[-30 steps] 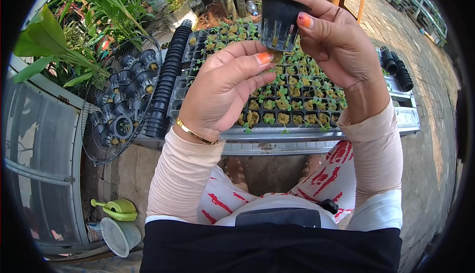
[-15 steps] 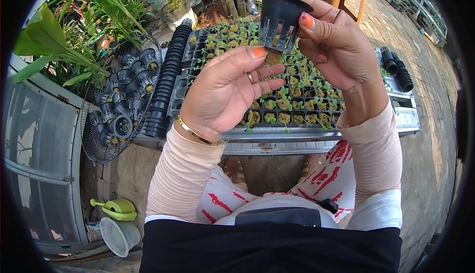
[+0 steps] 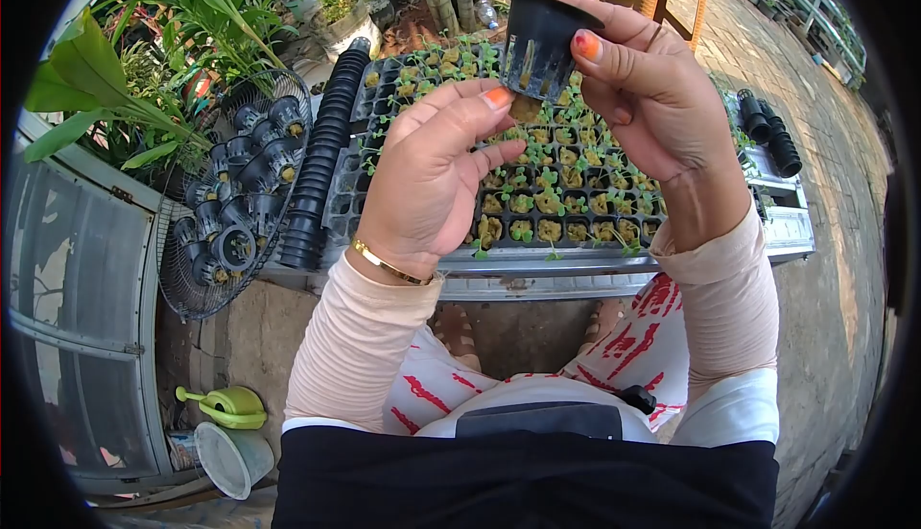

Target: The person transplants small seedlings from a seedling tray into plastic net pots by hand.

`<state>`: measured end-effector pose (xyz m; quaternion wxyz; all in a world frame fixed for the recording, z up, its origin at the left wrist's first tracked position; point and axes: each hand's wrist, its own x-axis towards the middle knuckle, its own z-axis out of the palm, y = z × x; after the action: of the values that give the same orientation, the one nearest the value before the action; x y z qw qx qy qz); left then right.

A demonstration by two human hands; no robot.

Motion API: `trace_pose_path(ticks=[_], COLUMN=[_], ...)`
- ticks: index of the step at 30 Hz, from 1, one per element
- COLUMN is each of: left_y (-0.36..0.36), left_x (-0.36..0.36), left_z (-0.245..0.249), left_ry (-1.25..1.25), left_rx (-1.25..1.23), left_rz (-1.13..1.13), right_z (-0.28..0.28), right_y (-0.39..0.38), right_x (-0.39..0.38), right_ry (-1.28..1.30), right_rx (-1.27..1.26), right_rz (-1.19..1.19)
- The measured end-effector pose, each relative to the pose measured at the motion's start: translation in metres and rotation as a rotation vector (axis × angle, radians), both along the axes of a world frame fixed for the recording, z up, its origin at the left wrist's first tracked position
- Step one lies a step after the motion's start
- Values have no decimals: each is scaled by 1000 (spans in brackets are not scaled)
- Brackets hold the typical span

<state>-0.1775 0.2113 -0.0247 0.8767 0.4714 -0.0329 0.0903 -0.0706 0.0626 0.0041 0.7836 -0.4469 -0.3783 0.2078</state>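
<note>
My right hand (image 3: 662, 88) grips a black slotted net pot (image 3: 542, 40) by its rim, thumb in front and fingers behind. A brown-yellow plug (image 3: 526, 109) sticks out under the pot's base. My left hand (image 3: 436, 164) is at the base, its thumb tip against the pot's lower edge and its fingers curled near the plug; whether they grip the plug is hard to see. Below both hands lies a black seedling tray (image 3: 576, 205) with small green sprouts in brown plugs.
Left of the tray lies a long stack of black pots (image 3: 321, 155), beside a wire basket (image 3: 177, 284) of filled pots. More stacked pots (image 3: 782, 145) lie at the right. A green watering can (image 3: 230, 406) and a bucket (image 3: 233, 459) stand low at the left.
My left hand has turned, and its fingers have curled in from a more spread pose under the pot. The pot has moved slightly down and is still in my right hand.
</note>
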Motion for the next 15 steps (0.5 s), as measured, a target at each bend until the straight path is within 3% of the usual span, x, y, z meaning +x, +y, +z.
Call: trace_pose_path(ticks=[2,5,15], left_y=[-2,0,-3], left_x=[-1,-1,3], left_z=[3,4,-1], left_ry=[-41,-26,-67], left_rx=[74,185,182], left_rz=[140,167,251], right_z=[1,0,-1], right_y=[1,3,5], right_x=[-2,-3,-5], right_ry=[20,48,61], right_rx=[-24,-23,-36], right_rz=[-69,-94,-78])
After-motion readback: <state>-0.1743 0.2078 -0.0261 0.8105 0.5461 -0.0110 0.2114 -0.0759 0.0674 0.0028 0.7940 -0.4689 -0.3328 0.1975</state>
